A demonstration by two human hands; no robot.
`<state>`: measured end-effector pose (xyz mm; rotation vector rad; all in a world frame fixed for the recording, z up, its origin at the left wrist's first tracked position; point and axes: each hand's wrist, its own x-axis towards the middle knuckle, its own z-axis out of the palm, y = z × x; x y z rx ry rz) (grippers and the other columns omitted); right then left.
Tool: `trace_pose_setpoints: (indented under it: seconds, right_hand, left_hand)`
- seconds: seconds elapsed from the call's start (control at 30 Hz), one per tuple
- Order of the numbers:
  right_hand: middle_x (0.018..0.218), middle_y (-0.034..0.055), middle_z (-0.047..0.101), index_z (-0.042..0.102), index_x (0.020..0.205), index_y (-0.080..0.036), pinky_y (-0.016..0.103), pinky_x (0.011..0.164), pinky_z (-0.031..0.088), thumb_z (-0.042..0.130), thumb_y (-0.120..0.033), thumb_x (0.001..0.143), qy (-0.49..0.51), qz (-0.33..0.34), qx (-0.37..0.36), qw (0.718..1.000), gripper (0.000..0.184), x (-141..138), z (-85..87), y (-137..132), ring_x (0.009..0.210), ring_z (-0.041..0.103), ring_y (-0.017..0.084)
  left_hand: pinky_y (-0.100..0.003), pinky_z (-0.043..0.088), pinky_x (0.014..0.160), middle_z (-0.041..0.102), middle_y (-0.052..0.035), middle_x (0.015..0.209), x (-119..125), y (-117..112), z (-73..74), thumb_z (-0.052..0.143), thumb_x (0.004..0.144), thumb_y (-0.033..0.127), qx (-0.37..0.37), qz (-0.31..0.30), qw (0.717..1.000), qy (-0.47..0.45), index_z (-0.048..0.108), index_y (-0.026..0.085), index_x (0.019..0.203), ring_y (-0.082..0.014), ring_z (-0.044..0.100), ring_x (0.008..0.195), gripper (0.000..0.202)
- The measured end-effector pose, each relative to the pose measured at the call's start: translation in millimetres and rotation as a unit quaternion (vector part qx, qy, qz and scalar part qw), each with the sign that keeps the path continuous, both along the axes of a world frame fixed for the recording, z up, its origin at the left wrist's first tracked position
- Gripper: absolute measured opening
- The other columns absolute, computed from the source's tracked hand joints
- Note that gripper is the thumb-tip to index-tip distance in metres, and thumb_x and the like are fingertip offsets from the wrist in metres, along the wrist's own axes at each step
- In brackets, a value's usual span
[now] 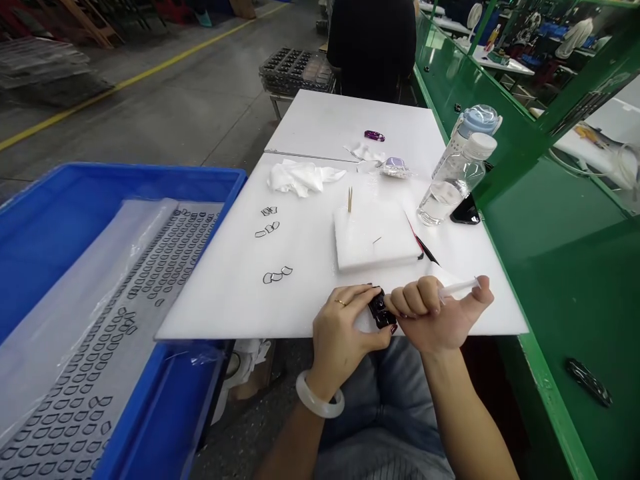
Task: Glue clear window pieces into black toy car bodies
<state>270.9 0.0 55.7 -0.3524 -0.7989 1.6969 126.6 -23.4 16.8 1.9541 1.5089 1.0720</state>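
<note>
My left hand (343,327) grips a small glossy black plastic part (381,309) at the table's front edge, fingers on its far side and thumb on its near side. In my right hand (435,317), the fingers are curled around a thin, translucent white syringe (459,287); the thumb rests at its outer end. That hand's fingertips are close to the black part, and the syringe's tip is hidden by them. Beyond the hands lies a white foam block (377,237), with a pair of thin pointed sticks (350,200) standing in it. Several black ring-like pieces (277,275) lie to the left.
A blue bin (195,175) at left holds a sheet with rows of black rings (83,403). Bottles (445,197) and a black phone (466,212) stand or lie at right, beside a green ledge (565,300). Crumpled tissue (303,177) lies behind. A person (373,50) sits ahead.
</note>
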Motion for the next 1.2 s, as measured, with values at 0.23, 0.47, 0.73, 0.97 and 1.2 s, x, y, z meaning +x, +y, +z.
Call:
trace_pose_setpoints:
  seconds: [0.23, 0.47, 0.73, 0.97, 1.2]
  right_hand:
    - [0.043, -0.0053, 0.016, 0.028, 0.049, -0.021, 0.029, 0.05, 0.024, 0.029, -0.081, 0.075, -0.029, -0.022, 0.018, 0.999, 0.066, -2, 0.3, -2, 0.045, 0.019, 0.011]
    - [0.044, -0.0055, 0.017, 0.029, 0.051, -0.021, 0.029, 0.048, 0.022, 0.026, -0.08, 0.078, -0.043, -0.081, 0.092, 0.992, 0.064, -9, -3.0, -5, 0.043, 0.018, 0.011]
    - [0.048, -0.0042, 0.023, 0.031, 0.054, -0.021, 0.031, 0.051, 0.024, 0.028, -0.082, 0.078, -0.152, -0.191, 0.155, 0.957, 0.065, -7, -3.6, -18, 0.045, 0.025, 0.012]
    - [0.053, -0.0015, 0.037, 0.047, 0.057, -0.021, 0.031, 0.053, 0.026, 0.033, -0.086, 0.076, -0.285, -0.176, 0.123, 0.934, 0.069, 10, -13.5, -10, 0.05, 0.033, 0.014]
    - [0.042, -0.0053, 0.013, 0.027, 0.049, -0.021, 0.03, 0.047, 0.019, 0.022, -0.079, 0.079, -0.064, -0.217, 0.106, 0.968, 0.066, -10, 4.8, -20, 0.041, 0.016, 0.011]
  left_hand:
    - [-0.044, 0.057, 0.085, 0.071, -0.003, 0.109, 0, -1, 0.4, 0.079, 0.061, 0.022, 0.006, 0.002, 1.0, -0.003, 0.07, 0.023, 0.108, -0.0262, 0.063, 0.101, 0.048]
    - [-0.044, 0.057, 0.086, 0.071, -0.003, 0.109, 1, 0, -1.9, 0.079, 0.061, 0.021, 0.011, 0.003, 1.0, -0.006, 0.07, 0.021, 0.109, -0.0258, 0.063, 0.102, 0.048]
    - [-0.045, 0.057, 0.085, 0.072, -0.0043, 0.11, 0, -1, -0.7, 0.082, 0.062, 0.026, 0.013, 0.004, 1.0, 0.003, 0.069, 0.023, 0.111, -0.0271, 0.064, 0.103, 0.05]
    - [-0.045, 0.058, 0.083, 0.072, -0.0081, 0.108, 1, -2, -4.2, 0.086, 0.059, 0.03, 0.009, 0.028, 0.999, -0.029, 0.066, 0.019, 0.102, -0.0275, 0.067, 0.099, 0.049]
    - [-0.046, 0.058, 0.085, 0.072, -0.008, 0.108, 3, -2, -5.0, 0.086, 0.059, 0.026, 0.012, 0.032, 0.998, -0.042, 0.066, 0.019, 0.1, -0.0272, 0.067, 0.1, 0.046]
